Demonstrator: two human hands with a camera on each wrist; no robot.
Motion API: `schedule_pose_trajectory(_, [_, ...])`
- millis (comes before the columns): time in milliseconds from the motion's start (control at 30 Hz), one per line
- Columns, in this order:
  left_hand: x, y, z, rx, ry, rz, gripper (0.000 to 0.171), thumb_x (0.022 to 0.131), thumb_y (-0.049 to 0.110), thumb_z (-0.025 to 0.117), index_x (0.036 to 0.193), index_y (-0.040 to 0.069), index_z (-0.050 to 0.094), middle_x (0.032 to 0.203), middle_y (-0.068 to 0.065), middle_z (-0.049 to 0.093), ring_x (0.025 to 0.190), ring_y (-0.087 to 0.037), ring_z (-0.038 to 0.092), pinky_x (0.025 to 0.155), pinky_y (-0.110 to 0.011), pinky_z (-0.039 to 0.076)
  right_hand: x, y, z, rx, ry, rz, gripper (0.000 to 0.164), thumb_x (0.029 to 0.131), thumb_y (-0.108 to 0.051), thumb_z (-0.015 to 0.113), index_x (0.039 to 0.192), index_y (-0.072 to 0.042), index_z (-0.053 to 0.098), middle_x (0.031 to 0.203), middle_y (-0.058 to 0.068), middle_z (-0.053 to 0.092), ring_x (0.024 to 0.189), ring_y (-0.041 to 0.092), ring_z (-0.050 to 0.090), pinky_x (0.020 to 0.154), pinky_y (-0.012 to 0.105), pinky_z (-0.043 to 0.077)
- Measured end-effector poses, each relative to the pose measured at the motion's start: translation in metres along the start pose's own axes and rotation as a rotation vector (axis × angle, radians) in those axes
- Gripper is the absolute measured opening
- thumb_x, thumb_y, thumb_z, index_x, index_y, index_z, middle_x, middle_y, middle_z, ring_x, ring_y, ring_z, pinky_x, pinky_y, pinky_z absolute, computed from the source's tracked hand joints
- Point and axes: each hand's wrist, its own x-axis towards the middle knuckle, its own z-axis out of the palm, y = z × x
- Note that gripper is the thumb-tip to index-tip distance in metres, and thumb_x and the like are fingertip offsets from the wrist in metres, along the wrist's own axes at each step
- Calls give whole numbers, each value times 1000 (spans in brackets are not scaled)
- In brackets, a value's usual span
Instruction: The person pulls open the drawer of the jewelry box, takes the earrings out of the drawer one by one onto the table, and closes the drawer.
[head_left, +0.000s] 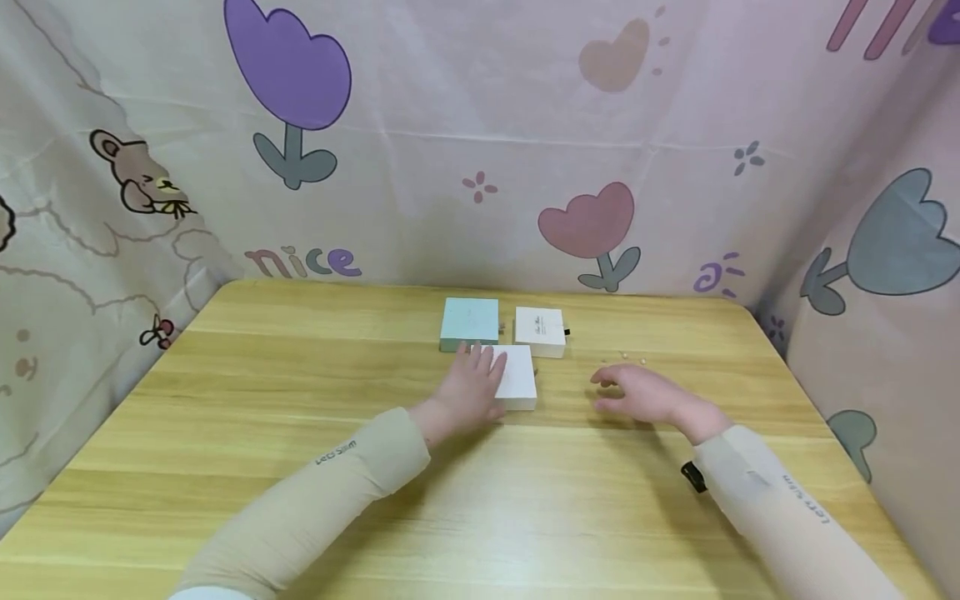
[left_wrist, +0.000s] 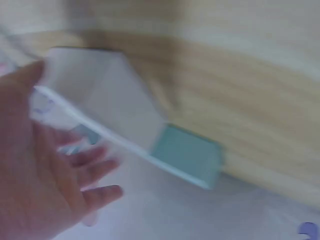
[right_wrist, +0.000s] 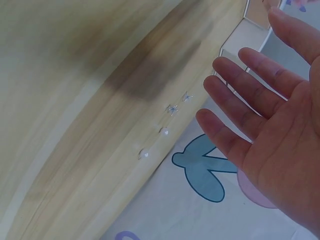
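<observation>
White box (head_left: 519, 377) between loosely spread hands (head_left: 463, 390) (head_left: 647, 393), left at its side

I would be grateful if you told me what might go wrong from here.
1. The small shiny pieces lie loose on the table near the right hand; a careless sweep of that hand might scatter them.
2. The left hand is at the front white box, close to the teal box; sliding the front one back could shove its neighbour.
</observation>
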Motion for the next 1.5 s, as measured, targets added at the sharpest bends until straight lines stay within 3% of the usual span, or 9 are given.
schedule_pose_trajectory(133, [-2, -15, 16, -286, 28, 3, 88, 91, 65, 32, 150, 3, 10, 157, -21, 4, 145, -36, 7, 117, -49, 11, 1, 0, -2, 7, 4, 6, 45, 88, -24, 62, 123, 4, 56, 120, 21, 61, 112, 38, 56, 98, 53, 42])
schedule_pose_trajectory(233, [-3, -22, 25, -407, 21, 34, 86, 94, 61, 32, 149, -1, 9, 156, -24, 1, 145, -36, 5, 118, -48, 10, 3, 0, -1, 5, 1, 4, 45, 89, -25, 62, 123, 4, 55, 120, 21, 61, 112, 37, 56, 98, 52, 42])
schedule_pose_trajectory(300, [-3, -23, 27, -435, 7, 56, 83, 95, 58, 32, 149, -1, 8, 156, -24, 1, 145, -36, 5, 118, -47, 10, 5, -2, -1, 9, 5, 17, 45, 89, -25, 61, 123, 4, 55, 120, 20, 61, 111, 37, 57, 98, 52, 42])
schedule_pose_trajectory(667, [9, -2, 17, -359, -21, 98, 79, 97, 57, 25, 150, 2, 5, 157, -20, 1, 146, -31, 3, 119, -39, 9, 29, -23, 2, 8, 77, 75, 35, 91, -25, 58, 111, 4, 64, 98, 13, 69, 90, 23, 64, 85, 44, 50])
schedule_pose_trajectory(833, [15, 8, 12, -326, -27, 109, 78, 97, 56, 23, 150, 2, 6, 157, -21, 3, 146, -31, 5, 119, -40, 10, 39, -26, 7, 71, 80, 89, 26, 89, -17, 59, 103, 4, 68, 92, 12, 70, 82, 19, 63, 80, 40, 51])
schedule_pose_trajectory(1133, [15, 8, 12, -299, -28, 69, 78, 97, 56, 25, 150, 2, 8, 157, -20, 4, 146, -31, 6, 119, -39, 10, 50, -31, 14, 153, 69, 96, 18, 87, -6, 57, 95, 1, 71, 89, 14, 71, 71, 16, 57, 75, 37, 52])
schedule_pose_trajectory(1333, [14, 7, 13, -305, -48, 70, 79, 96, 57, 25, 150, 3, 6, 157, -19, 2, 146, -30, 5, 119, -39, 9, 55, -34, 19, 171, 62, 147, 20, 87, -2, 53, 70, -2, 63, 60, 1, 51, 56, 12, 42, 55, 25, 36])
schedule_pose_trajectory(1500, [13, 6, 11, -302, -52, 71, 79, 96, 58, 24, 150, 3, 5, 157, -19, 2, 146, -30, 4, 119, -39, 9, 58, -33, 21, 151, 74, 159, 24, 85, 0, 52, 62, -4, 56, 56, -1, 47, 54, 12, 39, 55, 23, 33])
